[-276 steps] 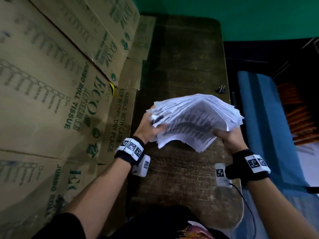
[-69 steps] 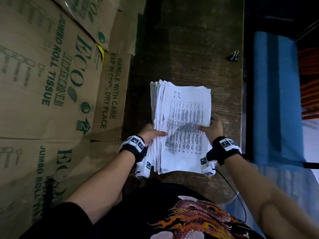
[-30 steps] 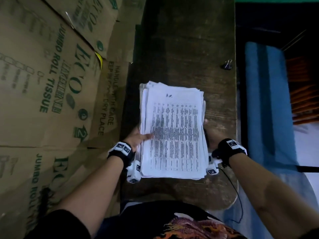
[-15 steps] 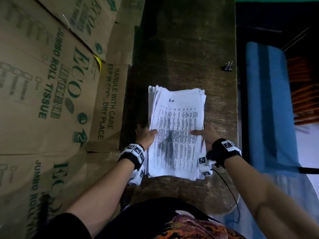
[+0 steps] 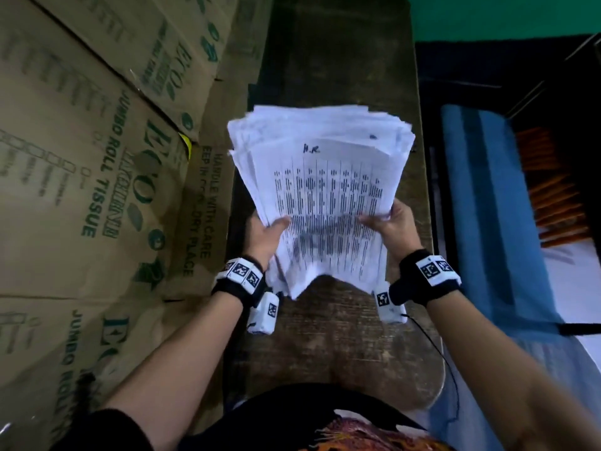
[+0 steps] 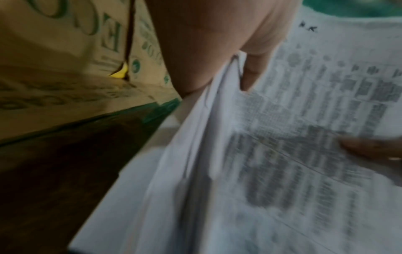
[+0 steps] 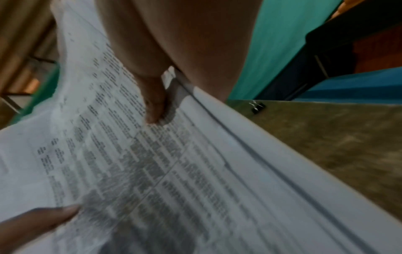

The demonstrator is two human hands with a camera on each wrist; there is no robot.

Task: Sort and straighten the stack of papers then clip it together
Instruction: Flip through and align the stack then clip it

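A thick stack of printed papers [image 5: 325, 190] is held up off the wooden table [image 5: 341, 336], with its far sheets fanned and uneven. My left hand [image 5: 265, 232] grips the stack's left edge, thumb on the top sheet. My right hand [image 5: 390, 226] grips the right edge the same way. In the left wrist view the papers [image 6: 282, 137] run under my left hand [image 6: 217, 43]. The right wrist view shows my right hand [image 7: 174, 43] with its thumb pressed on the papers [image 7: 152, 171]. A black binder clip [image 7: 257, 106] lies on the table beyond the stack.
Printed cardboard boxes [image 5: 81, 190] line the table's whole left side. To the right of the table is a blue surface [image 5: 487, 206] with orange slats [image 5: 553, 196] behind it. A green wall [image 5: 504, 14] is at the back.
The stack lay on the table between my hands a second ago. Both hands have since lifted it towards me, and its far edges have fanned out.
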